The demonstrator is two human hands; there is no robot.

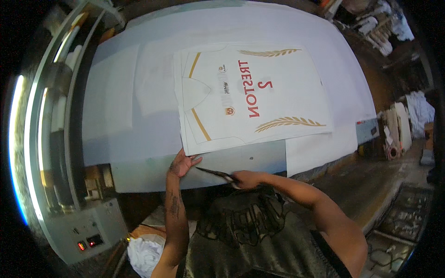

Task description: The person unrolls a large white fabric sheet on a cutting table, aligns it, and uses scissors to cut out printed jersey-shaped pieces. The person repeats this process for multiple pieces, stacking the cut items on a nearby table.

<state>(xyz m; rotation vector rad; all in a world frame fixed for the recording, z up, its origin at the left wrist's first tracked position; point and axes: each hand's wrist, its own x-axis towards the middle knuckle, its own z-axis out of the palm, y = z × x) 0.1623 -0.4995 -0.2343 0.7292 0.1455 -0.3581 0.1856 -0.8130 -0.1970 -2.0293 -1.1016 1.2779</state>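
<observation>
A stack of white printed paper sheets [287, 92] lies on the table; the top one bears a mirrored jersey pattern with red lettering, gold leaf sprigs and gold stripes. At its near left corner is my left hand [184, 163], gripping the paper's edge, with some fingers stretched to the right and others partly hidden by the sheet. My right hand [249, 179] is closed around the handles of dark scissors [211, 171]. Their blades point left toward my left hand, just below the near edge of the sheets and apart from the paper.
The wide table [139, 60] is covered in pale sheeting, with a grey-blue strip [143, 173] along its near side. To the left stands a roller machine [60, 116] with lit tubes and a control box [90, 231]. A white bundle [144, 255] sits below, and cloth piles [419, 113] lie right.
</observation>
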